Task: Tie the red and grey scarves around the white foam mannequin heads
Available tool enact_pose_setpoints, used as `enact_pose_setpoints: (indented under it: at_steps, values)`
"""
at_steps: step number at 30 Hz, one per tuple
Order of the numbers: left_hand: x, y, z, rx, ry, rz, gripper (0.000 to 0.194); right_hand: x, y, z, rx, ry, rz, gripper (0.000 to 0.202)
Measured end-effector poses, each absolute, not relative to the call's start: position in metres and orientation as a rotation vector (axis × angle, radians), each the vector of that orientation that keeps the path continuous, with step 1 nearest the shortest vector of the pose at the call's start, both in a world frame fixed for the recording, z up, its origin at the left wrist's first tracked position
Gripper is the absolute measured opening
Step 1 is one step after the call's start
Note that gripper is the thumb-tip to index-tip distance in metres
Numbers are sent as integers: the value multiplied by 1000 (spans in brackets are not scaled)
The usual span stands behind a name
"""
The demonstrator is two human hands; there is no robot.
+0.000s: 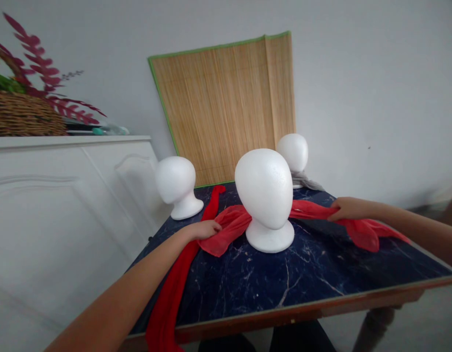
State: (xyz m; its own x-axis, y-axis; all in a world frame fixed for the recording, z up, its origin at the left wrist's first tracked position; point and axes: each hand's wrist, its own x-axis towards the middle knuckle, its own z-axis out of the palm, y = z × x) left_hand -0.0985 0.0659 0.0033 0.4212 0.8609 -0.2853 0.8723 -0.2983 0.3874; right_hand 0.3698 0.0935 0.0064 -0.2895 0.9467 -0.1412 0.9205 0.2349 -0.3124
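Note:
A white foam head (264,188) stands upright on the dark blue marbled table. Behind its neck passes a light red scarf (231,225), spread out to both sides. My left hand (206,230) pinches the scarf left of the foam head. To the right, my right hand (343,209) grips the other side, and that end hangs down past the fingers onto the table. The stretch of scarf behind the neck is hidden. A darker red scarf (178,278) lies lengthwise on the table, partly under my left wrist, and drops over the front edge.
Another white foam head (176,183) stands at the back left. A third one (293,152) is at the back right, with a grey scarf (305,181) at its neck. A bamboo mat (226,107) leans on the wall. White cabinet (64,195) at left carries a wicker basket (26,115).

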Motion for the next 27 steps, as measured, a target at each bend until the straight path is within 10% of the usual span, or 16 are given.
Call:
enact_pose_setpoints:
  at_steps: [9, 27]
  values:
    - [-70, 36, 5, 1701, 1103, 182, 48, 284, 24, -21, -1475, -1597, 1670, 22]
    - [13, 11, -42, 1396, 1039, 735, 13, 205, -20, -47, -1071, -932, 1642, 22]
